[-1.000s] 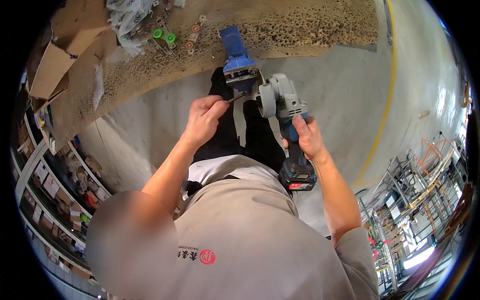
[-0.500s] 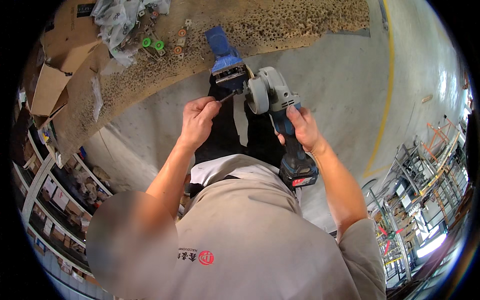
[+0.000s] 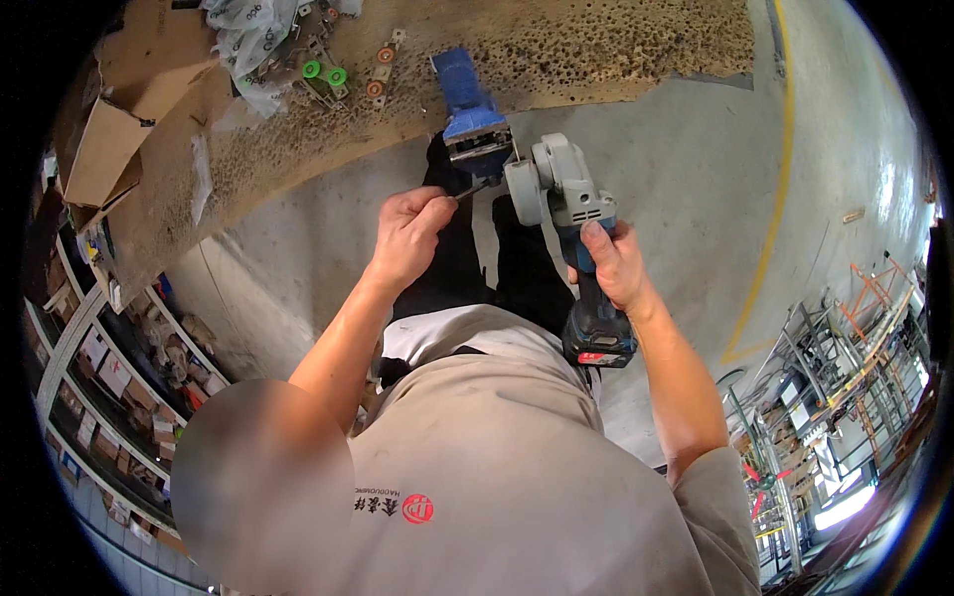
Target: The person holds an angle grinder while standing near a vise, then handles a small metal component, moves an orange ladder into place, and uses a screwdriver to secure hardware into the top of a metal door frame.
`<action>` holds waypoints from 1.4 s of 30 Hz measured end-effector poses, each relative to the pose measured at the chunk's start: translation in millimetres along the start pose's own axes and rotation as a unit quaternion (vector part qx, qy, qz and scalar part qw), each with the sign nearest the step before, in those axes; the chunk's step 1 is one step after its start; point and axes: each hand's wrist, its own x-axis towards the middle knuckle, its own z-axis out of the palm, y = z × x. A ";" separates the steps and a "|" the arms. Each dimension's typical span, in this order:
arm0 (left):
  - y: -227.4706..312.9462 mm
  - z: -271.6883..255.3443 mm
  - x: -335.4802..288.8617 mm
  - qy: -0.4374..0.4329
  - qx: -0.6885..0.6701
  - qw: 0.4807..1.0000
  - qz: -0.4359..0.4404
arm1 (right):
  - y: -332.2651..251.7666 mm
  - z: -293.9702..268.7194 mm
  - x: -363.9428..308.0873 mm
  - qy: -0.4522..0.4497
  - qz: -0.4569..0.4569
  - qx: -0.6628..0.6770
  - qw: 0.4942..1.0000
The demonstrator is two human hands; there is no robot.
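My left hand (image 3: 409,234) is closed on a thin dark metal bar, apparently the vise handle (image 3: 471,191), which meets the vise's near end. The blue bench vise (image 3: 467,97) sits at the table's edge, its jaws toward me; whether they clamp anything is too small to tell. In my right hand (image 3: 614,266) is a cordless angle grinder (image 3: 574,179), fingers wrapped round its blue-and-black body, thumb on top. The grinder's grey guard and disc stand close beside the right side of the jaws; contact cannot be made out.
The worn, pitted table (image 3: 586,45) bears clear plastic bags (image 3: 248,45), small metal brackets with green and orange wheels (image 3: 326,74), and an open cardboard box (image 3: 124,129). Loaded shelving (image 3: 75,348) stands at left. Metal frames (image 3: 845,368) stand on the floor at right.
The view has shifted, so table and vise appear farther right. Both hands keep their holds, and the grinder stays close beside the vise.
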 end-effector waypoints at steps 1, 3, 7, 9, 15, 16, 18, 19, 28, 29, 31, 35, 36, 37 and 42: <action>1.6 0.1 -1.2 0.000 0.003 1.000 0.000 | -1.7 1.2 -1.3 0.010 -0.010 -0.011 1.000; 0.8 0.2 -1.5 -0.004 -0.011 1.000 -0.008 | -8.9 3.7 -5.9 0.020 -0.008 -0.033 0.999; 4.0 -4.0 -1.9 -0.013 0.029 0.999 -0.032 | -10.8 5.5 -10.8 0.045 -0.008 -0.068 0.997; -0.5 -4.2 -1.3 -0.017 0.021 0.999 -0.035 | -11.2 5.3 -10.5 0.049 -0.010 -0.069 0.996; -1.3 -3.5 -0.5 -0.010 0.007 1.000 -0.015 | -11.8 3.4 -10.8 0.066 -0.013 -0.090 0.994; -2.9 -3.8 -0.2 -0.008 0.002 1.000 -0.007 | -10.7 2.7 -11.0 0.068 -0.017 -0.093 0.993; -4.5 -4.3 0.1 -0.010 -0.004 1.000 -0.007 | -8.2 0.5 -10.7 0.061 -0.020 -0.083 0.994; -4.6 -4.7 0.3 -0.011 -0.006 1.000 -0.007 | -7.8 0.2 -10.5 0.058 -0.022 -0.078 0.995; 3.3 -3.8 -1.9 -0.022 0.014 0.999 -0.029 | -0.7 1.4 0.5 0.022 -0.014 -0.056 0.998; 3.6 -3.7 -2.1 -0.023 0.013 0.999 -0.030 | -1.3 1.6 1.1 0.017 -0.017 -0.052 0.998; 3.7 -3.6 -2.2 -0.025 0.009 0.999 -0.033 | -2.5 2.4 2.4 0.006 -0.022 -0.044 0.999; 6.0 -3.7 -1.8 -0.021 0.002 0.998 -0.052 | -1.6 6.9 -0.5 0.013 -0.016 -0.032 0.999; 5.9 -3.3 -1.3 -0.017 -0.001 0.999 -0.038 | 0.8 5.6 -0.3 0.010 -0.020 -0.034 0.999; 5.8 -3.1 -0.9 -0.012 -0.003 1.000 -0.023 | 1.5 5.3 -0.3 0.007 -0.024 -0.035 0.999; 6.4 -4.9 1.4 -0.029 0.000 0.999 -0.024 | -7.0 14.1 -0.8 0.007 -0.018 -0.018 1.000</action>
